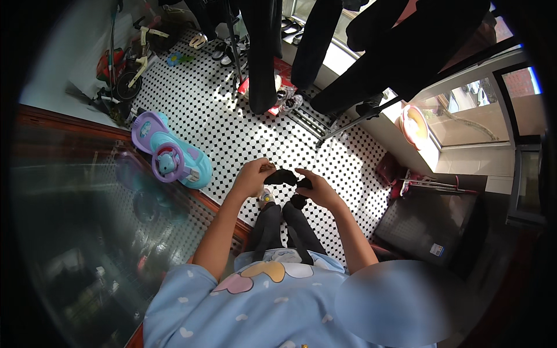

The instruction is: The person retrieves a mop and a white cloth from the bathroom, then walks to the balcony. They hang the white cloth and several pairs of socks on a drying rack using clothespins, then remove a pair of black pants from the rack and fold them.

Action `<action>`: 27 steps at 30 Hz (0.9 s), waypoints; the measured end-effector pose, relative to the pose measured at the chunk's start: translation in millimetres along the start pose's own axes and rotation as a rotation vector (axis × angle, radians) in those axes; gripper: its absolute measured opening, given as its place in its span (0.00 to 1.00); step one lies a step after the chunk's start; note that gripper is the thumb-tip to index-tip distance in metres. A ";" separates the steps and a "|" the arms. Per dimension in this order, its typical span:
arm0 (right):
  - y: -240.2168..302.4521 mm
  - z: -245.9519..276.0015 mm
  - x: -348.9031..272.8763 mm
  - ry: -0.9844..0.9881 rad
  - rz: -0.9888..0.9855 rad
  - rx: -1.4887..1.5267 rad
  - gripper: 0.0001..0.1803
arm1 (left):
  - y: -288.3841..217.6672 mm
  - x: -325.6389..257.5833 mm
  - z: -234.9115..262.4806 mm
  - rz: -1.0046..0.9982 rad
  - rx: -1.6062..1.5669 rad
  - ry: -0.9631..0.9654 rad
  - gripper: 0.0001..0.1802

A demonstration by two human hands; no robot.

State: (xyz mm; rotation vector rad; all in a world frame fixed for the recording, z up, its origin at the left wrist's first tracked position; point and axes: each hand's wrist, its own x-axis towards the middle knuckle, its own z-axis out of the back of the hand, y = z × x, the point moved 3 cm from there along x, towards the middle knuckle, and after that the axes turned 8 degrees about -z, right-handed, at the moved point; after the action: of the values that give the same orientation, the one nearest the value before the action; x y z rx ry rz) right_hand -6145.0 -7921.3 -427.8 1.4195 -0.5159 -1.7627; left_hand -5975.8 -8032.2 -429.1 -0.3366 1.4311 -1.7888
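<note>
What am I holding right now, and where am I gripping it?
A small black cloth item, perhaps a sock, held between both hands. The left hand grips its left end and the right hand its right end, bunched in the fingers.

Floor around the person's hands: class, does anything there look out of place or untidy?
Mildly, yes. Shoes lie scattered on the checked tile floor under the hanging dark clothes, and a toy ride-on car sits askew by the glass door. Both hands hold a small black garment; nothing looks spilled or broken.

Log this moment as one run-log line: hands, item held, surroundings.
left hand: grips black sock | right hand: grips same sock | stance: standing on tiled floor | nearby: toy ride-on car, hanging dark clothes
</note>
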 end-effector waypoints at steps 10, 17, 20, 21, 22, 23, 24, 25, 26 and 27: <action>-75.6 -38.0 80.9 -0.105 -0.005 0.290 0.11 | 76.8 36.0 -51.4 0.029 0.254 -0.136 0.08; -174.2 -63.1 172.1 -0.111 -0.167 0.184 0.14 | 167.0 71.4 -84.9 0.144 0.282 -0.220 0.08; -227.4 -62.8 212.5 -0.139 -0.259 0.360 0.16 | 207.2 94.5 -108.5 0.132 0.254 -0.237 0.09; -259.3 -61.8 232.8 -0.139 -0.274 0.338 0.16 | 220.0 105.6 -117.8 0.118 0.261 -0.228 0.09; -287.3 -60.4 252.2 -0.139 -0.290 0.314 0.16 | 233.0 117.4 -127.5 0.104 0.265 -0.220 0.10; -287.5 -56.4 262.8 -0.134 -0.386 0.404 0.17 | 249.8 128.0 -135.3 0.109 0.295 -0.208 0.11; -302.4 -51.9 279.2 -0.151 -0.399 0.421 0.16 | 264.1 141.0 -143.5 0.105 0.323 -0.189 0.11; -317.5 -45.8 293.9 -0.177 -0.403 0.419 0.16 | 280.5 154.2 -151.0 0.109 0.331 -0.176 0.11; -328.5 -39.4 309.3 -0.201 -0.404 0.417 0.16 | 299.3 167.0 -158.8 0.113 0.340 -0.165 0.11; -346.1 -31.5 327.5 -0.232 -0.388 0.421 0.16 | 309.8 179.5 -163.6 0.095 0.339 -0.168 0.12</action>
State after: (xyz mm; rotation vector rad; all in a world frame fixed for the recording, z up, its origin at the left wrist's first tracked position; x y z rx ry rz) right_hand -6245.7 -7965.5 -892.5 1.6960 -0.8149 -2.2409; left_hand -6066.9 -8059.0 -811.1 -0.2314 0.9907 -1.8393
